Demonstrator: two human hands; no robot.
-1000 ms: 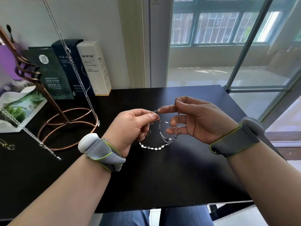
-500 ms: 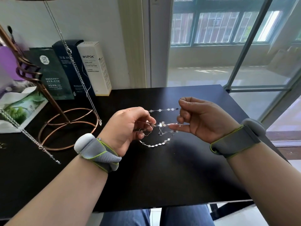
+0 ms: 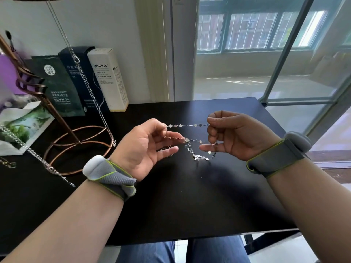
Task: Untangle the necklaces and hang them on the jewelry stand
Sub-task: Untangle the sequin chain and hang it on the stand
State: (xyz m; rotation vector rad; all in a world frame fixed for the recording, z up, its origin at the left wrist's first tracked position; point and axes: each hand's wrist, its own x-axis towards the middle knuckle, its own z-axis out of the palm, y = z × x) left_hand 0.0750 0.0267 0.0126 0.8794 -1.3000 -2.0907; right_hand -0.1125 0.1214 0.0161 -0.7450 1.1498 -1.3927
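Jewelry stand (image 3: 62, 121) is well left of both grips, with chains hung on it. Left hand (image 3: 144, 149): thumb and forefinger pinch the silver necklace (image 3: 188, 125), lower fingers spread under a fine gold chain (image 3: 171, 137). Upper run is taut between grips. The knot (image 3: 195, 157) dangles below, midway, above the table (image 3: 190, 196). Right hand (image 3: 233, 135) pinches the far end. Best to slacken and tease the knot out, no yanking.
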